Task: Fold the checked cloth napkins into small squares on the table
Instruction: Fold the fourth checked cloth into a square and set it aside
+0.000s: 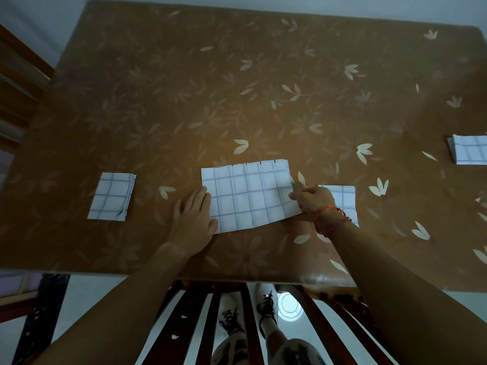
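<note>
Shoes (266, 306), chair slats (163, 335) nearest, below worktop (237, 75) edge. Left hand (193, 217) flat, fingers straight, pressing napkin (247, 197) left edge. Right hand (311, 200) pinches napkin right edge; napkin lies as rectangle between hands. Folded square (112, 196) left of left hand; second square (344, 198) just beyond right hand; third square (470, 150) far right.

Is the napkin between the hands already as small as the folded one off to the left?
No, the middle napkin is a wide rectangle, clearly larger than the left folded napkin.
</note>
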Available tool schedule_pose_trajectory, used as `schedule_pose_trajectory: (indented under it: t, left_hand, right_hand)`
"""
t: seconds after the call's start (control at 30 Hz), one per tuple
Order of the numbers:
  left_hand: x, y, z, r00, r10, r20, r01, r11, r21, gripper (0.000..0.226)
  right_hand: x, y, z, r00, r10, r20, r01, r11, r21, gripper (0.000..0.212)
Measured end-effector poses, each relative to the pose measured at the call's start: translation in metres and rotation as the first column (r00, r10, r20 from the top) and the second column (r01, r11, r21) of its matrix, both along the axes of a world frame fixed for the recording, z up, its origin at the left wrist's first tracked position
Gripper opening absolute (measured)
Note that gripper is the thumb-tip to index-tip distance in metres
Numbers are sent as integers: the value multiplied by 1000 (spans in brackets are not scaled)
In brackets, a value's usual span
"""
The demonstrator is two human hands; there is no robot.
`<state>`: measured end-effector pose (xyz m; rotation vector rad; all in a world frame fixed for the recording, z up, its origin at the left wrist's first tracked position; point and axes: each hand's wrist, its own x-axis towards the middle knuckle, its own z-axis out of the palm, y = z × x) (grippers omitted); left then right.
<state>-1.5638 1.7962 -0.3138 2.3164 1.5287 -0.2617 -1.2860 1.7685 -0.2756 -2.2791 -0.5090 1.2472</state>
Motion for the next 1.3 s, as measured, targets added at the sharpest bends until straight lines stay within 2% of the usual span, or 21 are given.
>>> schedule_pose_trajectory:
  t: [0.13, 0.27, 0.5, 0.6, 0.7, 0.73, 0.8, 0.9, 1.0, 1.13, 1.2, 1.3]
  left_hand:
    - [-1, 0, 0, 1000, 0, 11, 0, 1000, 1, 65]
    - [-1, 0, 1, 1000, 5, 28, -5, 1000, -5, 65]
    - [-2, 2, 3, 999, 5, 54, -5, 1000, 3, 66]
    - [1, 4, 6, 995, 6, 100, -12, 998, 66, 65]
    - [15, -3, 12, 982, -46, 186, 22, 991, 130, 70]
    - [22, -8, 14, 973, -70, 219, 39, 989, 141, 72]
    - [35, -23, 17, 957, -130, 259, 90, 983, 159, 74]
    - [53, -46, 15, 949, -176, 261, 134, 976, 171, 72]
    - [64, -60, 10, 963, -124, 239, 87, 983, 159, 62]
    - [71, -67, 10, 978, -8, 207, -23, 989, 147, 49]
    - [69, -69, 10, 973, 28, 228, -52, 994, 101, 46]
    - [61, -70, 8, 963, 40, 267, -56, 997, 54, 45]
  right_hand:
    - [-1, 7, -2, 997, -59, -54, 58, 998, -14, 37]
    - [-4, 14, -7, 996, -73, -60, 72, 997, -19, 39]
    - [-2, 10, -7, 1000, -5, -17, 4, 1000, -20, 28]
    - [-3, 1, -5, 1000, -6, -3, 6, 1000, 22, 24]
    - [-7, -12, -4, 995, -104, -5, 104, 993, 51, 8]
    - [-10, -16, -4, 988, -153, -20, 154, 986, 61, 10]
    - [-18, -24, -2, 966, -243, -83, 249, 966, 70, 18]
    - [-31, -33, 3, 894, -373, -250, 395, 918, 42, 15]
    - [-45, -40, 7, 788, -413, -456, 452, 892, -27, 6]
    - [-56, -47, 9, 656, -460, -598, 529, 846, -71, 9]
    - [-60, -52, 12, 632, -435, -642, 509, 857, -81, 13]
    - [-60, -57, 15, 678, -359, -642, 432, 901, -48, 16]
